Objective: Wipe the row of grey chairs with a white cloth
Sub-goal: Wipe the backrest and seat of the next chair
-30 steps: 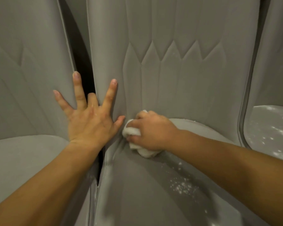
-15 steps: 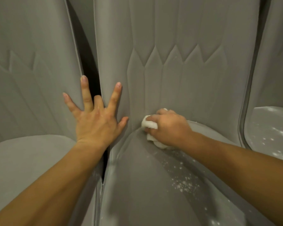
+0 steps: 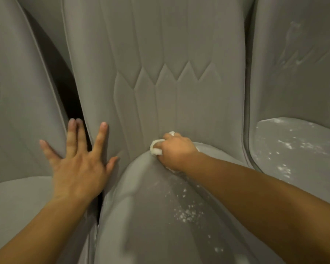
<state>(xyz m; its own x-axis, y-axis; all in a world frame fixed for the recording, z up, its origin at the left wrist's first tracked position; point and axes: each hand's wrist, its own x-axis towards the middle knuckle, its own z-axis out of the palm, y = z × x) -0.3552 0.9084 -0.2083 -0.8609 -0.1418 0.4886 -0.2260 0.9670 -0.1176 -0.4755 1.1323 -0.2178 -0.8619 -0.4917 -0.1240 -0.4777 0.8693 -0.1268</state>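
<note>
Three grey chairs (image 3: 160, 54) stand side by side. Left hand (image 3: 78, 166): fingers spread wide, flat across the gap between left and middle chairs. Right hand (image 3: 176, 151): clenched around one white cloth (image 3: 155, 149) at the middle chair's seat-back crease. White flecks (image 3: 187, 214) dot two seats.

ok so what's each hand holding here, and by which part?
Right hand grips a crumpled white cloth, bunched in its fist at the middle grey chair's seat crease. Left hand holds nothing, lying spread on the chair edges.
</note>
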